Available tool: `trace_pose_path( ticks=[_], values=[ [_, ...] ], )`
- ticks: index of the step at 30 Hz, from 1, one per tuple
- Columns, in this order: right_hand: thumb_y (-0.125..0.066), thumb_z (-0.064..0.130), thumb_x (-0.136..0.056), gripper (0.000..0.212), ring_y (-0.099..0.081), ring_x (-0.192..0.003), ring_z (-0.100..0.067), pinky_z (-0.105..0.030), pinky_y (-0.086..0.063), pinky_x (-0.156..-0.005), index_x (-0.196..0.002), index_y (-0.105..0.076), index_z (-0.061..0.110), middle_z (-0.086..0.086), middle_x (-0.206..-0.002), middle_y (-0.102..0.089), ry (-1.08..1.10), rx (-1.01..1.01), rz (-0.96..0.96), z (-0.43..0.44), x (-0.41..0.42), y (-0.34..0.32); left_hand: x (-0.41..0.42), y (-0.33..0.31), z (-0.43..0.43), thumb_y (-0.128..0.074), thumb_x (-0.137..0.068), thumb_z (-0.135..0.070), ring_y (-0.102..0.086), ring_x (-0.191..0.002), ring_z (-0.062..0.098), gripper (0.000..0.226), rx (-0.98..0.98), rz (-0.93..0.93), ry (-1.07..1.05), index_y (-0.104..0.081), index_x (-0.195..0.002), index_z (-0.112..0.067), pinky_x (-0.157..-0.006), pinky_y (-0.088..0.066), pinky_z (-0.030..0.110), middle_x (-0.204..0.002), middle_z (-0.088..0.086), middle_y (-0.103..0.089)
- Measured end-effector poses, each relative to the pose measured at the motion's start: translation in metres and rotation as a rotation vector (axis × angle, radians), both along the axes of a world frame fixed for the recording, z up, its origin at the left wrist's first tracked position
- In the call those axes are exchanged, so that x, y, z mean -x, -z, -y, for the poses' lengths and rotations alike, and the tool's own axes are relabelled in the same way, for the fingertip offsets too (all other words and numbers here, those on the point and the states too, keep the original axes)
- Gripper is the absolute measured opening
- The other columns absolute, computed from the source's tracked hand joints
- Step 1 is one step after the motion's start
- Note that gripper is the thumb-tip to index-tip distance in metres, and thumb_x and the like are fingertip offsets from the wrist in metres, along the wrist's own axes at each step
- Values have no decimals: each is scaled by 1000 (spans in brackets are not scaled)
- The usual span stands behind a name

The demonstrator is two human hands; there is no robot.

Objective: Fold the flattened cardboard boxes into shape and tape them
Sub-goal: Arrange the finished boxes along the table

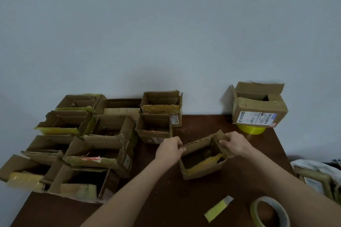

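Head view: the small box [201, 171] stands open on the table [175, 199]; your left hand [170, 148] pinches its far-left rim; your right hand [233, 143] grips the right flap; pull evenly, squaring corners before taping.

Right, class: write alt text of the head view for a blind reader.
Left hand and right hand each grip a flap of an open cardboard box on a table. Folded boxes crowd its left; a tape roll lies near.
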State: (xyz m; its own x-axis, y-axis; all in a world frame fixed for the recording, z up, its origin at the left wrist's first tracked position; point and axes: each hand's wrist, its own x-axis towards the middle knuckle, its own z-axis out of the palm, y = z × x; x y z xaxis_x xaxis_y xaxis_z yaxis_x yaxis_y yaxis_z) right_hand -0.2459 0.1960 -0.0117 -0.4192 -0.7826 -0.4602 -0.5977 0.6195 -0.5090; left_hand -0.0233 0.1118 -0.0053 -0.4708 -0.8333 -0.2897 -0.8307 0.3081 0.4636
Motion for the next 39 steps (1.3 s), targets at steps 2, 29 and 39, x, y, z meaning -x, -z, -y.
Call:
trace_pose_path(
  ticks=[2, 29, 39],
  values=[
    [-54, 24, -97, 12, -64, -86, -20, -37, -56, -80, -88, -61, 19, -4, -94, -65, -18, -25, 81, 0, -5, 0, -10, 4, 2, -58, -93, -30, -62, -76, 11, 20, -4, -11, -29, -64, -109, -19, -72, -58, 33, -97, -4, -64],
    [-45, 30, -97, 29, -66, -81, -29, -41, -57, -75, -83, -63, 13, -8, -87, -67, -2, 115, 33, 94, -158, 21, -114, 20, 22, -53, -94, -14, -60, -98, 16, 39, 480, 279, 386, -55, -130, -28, -83, -52, 31, -115, -3, -63],
    [-38, 58, -95, 46, -66, -92, -25, -43, -55, -84, -103, -64, 22, -3, -101, -69, -10, 37, 90, 81, -138, 12, -72, -13, 27, -44, -92, -48, -59, -85, 8, 34, 513, 177, 370, -66, -111, -29, -70, -47, 23, -102, -9, -66]
  ],
)
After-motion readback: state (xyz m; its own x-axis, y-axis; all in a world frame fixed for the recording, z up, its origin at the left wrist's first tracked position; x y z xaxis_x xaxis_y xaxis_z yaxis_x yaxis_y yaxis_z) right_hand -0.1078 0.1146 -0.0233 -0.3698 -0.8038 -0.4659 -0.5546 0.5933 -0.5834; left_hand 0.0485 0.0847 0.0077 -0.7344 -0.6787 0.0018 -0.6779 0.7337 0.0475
